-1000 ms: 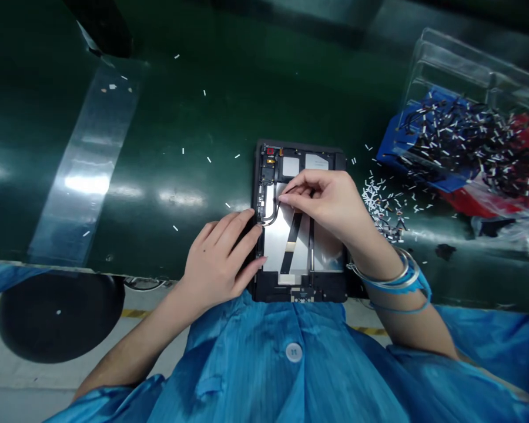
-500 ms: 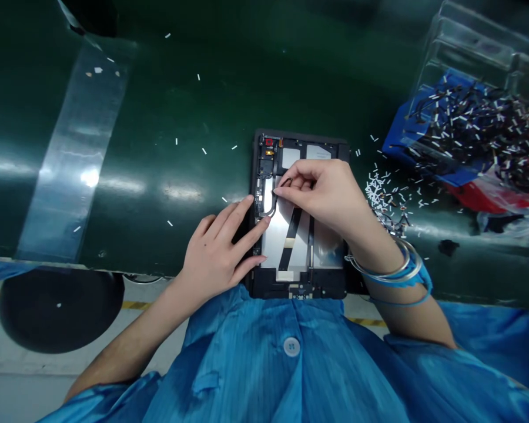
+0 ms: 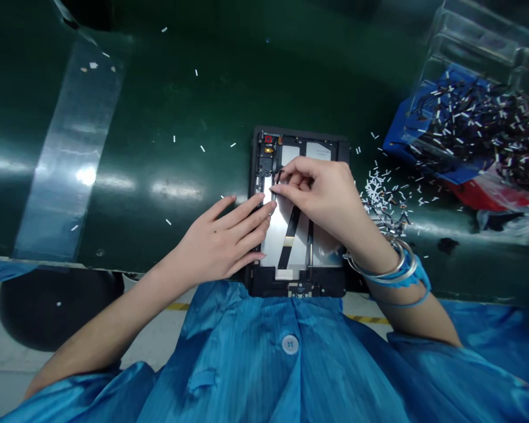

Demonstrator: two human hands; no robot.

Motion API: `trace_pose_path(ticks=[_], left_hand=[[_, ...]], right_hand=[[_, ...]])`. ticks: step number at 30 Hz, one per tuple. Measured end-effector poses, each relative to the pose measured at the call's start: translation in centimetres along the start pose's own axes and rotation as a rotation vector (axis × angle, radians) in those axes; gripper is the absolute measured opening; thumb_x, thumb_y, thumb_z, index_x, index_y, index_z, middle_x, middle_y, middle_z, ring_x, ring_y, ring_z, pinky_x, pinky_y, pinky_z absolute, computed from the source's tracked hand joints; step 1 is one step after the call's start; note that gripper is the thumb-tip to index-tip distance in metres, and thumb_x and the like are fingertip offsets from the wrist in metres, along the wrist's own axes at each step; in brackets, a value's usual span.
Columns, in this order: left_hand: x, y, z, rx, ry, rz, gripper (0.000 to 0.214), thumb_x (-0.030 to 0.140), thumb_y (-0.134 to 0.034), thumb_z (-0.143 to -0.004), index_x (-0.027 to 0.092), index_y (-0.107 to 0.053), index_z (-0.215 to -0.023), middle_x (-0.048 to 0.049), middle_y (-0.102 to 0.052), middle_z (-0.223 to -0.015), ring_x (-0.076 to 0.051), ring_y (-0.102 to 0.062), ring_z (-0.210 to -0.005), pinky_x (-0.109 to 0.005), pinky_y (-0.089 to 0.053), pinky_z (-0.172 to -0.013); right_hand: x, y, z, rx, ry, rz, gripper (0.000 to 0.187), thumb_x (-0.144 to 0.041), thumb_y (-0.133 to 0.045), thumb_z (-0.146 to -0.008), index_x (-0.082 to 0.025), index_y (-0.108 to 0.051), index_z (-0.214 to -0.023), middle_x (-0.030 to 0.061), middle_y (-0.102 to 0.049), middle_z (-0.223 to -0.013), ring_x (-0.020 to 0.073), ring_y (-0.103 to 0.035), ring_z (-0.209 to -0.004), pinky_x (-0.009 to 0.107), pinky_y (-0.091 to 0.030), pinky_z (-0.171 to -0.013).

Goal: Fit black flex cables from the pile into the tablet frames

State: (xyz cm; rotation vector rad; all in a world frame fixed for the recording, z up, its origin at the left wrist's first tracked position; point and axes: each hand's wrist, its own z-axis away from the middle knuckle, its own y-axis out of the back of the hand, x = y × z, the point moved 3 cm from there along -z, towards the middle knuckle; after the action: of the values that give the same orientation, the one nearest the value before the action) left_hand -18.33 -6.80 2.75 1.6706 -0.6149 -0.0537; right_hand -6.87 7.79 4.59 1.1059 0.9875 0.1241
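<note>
My spread, empty left hand point(image 3: 224, 239) crosses the device point(image 3: 300, 244) at nine o'clock; my right hand point(image 3: 321, 185) pinches a black cable point(image 3: 279, 174) toward eleven.

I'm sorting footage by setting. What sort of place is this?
Probably an electronics assembly workshop: what looks like an opened tablet sits at the edge of a long green workbench, black cables are heaped nearby, and yellow-and-black tape marks the floor.

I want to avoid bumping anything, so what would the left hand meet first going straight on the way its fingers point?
Probably the right hand, by its thumb, over the opened device; with depth unclear, the left hand might pass beneath.
</note>
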Motion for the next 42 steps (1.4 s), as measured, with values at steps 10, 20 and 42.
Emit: trace_pose_path(ticks=[10, 20, 42], left_hand=[[-0.2, -0.5, -0.1, -0.049, 0.079, 0.105, 0.041, 0.043, -0.039, -0.097, 0.022, -0.057, -0.127, -0.0075, -0.047, -0.145, -0.029, -0.04, -0.137, -0.047, -0.029, -0.113], [0.0, -0.1, 0.0, 0.065, -0.016, -0.049, 0.042, 0.04, -0.04, -0.098, 0.013, -0.055, -0.126, -0.0119, -0.053, -0.14, -0.029, -0.045, -0.133, -0.044, -0.038, -0.106], [1.9, 1.3, 3.2, 0.676, 1.007, 0.771, 0.052, 0.023, -0.064, -0.077, 0.033, -0.06, -0.128, 0.0012, -0.059, -0.132, -0.031, -0.058, -0.117, -0.044, -0.054, -0.095]], right_hand=[[0.5, -0.4, 4.3, 0.108, 0.437, 0.448, 0.032, -0.014, -0.044, -0.092, -0.025, -0.067, -0.111, 0.0042, -0.057, -0.073, 0.0165, -0.047, -0.07, 0.029, -0.031, -0.054], [1.3, -0.6, 2.8, 0.202, 0.492, 0.567, 0.04, -0.01, -0.037, -0.093, -0.024, -0.065, -0.118, 0.0039, -0.057, -0.074, 0.0162, -0.047, -0.073, 0.027, -0.031, -0.054], [1.0, -0.1, 11.6, 0.51, 0.189, -0.295, 0.038, -0.018, -0.039, -0.096, -0.017, -0.051, -0.132, 0.0049, -0.065, -0.089, 0.0148, -0.057, -0.078, 0.03, -0.052, -0.069]])
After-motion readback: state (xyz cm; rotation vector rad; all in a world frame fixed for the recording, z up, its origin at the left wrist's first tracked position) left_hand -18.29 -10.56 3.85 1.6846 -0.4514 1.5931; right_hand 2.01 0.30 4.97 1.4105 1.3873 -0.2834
